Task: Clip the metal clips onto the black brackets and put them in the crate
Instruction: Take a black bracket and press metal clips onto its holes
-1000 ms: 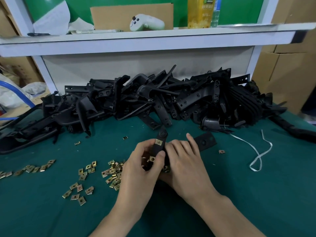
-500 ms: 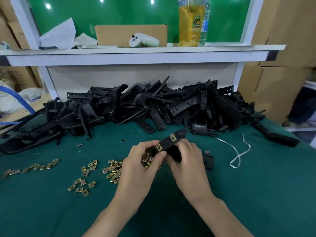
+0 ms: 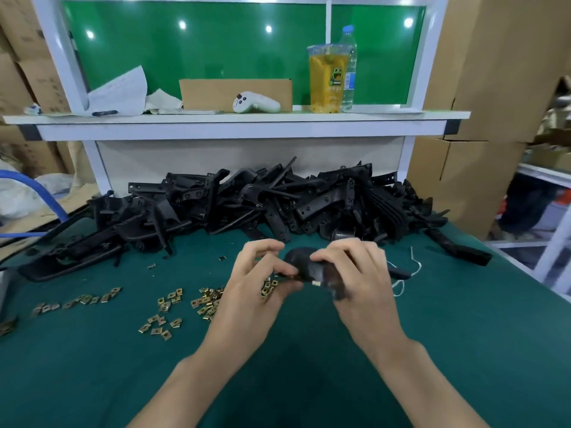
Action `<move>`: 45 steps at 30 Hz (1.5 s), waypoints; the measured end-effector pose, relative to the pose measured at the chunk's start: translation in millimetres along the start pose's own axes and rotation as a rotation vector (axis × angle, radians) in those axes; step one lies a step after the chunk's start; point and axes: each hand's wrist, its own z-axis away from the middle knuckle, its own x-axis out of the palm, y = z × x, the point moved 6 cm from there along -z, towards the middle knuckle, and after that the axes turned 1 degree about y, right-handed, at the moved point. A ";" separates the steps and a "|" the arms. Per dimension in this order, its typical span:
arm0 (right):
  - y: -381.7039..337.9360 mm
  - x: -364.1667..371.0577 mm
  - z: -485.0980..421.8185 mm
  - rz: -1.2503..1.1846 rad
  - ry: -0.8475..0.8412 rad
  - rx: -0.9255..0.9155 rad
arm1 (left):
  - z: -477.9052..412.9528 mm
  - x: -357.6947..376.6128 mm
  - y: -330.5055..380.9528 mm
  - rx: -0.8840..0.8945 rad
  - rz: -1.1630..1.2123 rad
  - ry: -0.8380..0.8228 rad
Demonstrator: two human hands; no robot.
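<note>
Both hands hold one black bracket (image 3: 304,262) above the green table, blurred by motion. My right hand (image 3: 358,273) grips its right part with curled fingers. My left hand (image 3: 256,282) pinches its left end between thumb and fingers. A brass clip (image 3: 315,284) shows on the bracket's lower edge. Loose brass metal clips (image 3: 173,304) lie scattered on the table to the left of my hands. A big heap of black brackets (image 3: 247,202) runs along the back of the table. No crate is in view.
A green mat (image 3: 309,381) covers the table. A white cord (image 3: 414,267) lies right of my hands. The white shelf (image 3: 234,117) above holds a cardboard box, a white controller, a yellow drink and a water bottle. Cardboard cartons stand at the right.
The camera tilted up, showing more shelf and green board. The bracket has been turned in my hands from clip side up to dark side up, and both hands rose slightly.
</note>
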 end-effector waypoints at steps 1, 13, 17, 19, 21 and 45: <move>-4.0 -7.2 0.4 0.065 0.032 -0.060 | 0.1 0.6 2.5 0.026 -0.030 -0.002; -7.3 -44.4 7.6 0.202 0.012 -0.136 | 8.0 20.5 22.0 0.106 0.039 -0.033; 21.7 -49.9 3.2 -0.224 -0.312 0.285 | 5.9 23.0 36.5 0.086 0.100 -0.035; 32.5 -50.4 10.3 -0.520 -0.411 0.546 | 3.4 24.6 41.6 0.084 0.128 -0.041; 36.1 -53.4 16.7 -0.699 -0.431 0.632 | 1.2 27.1 47.0 0.108 0.130 -0.047; 157.4 -300.1 114.6 -0.348 -0.132 1.196 | 48.0 234.1 209.8 0.148 0.233 -0.565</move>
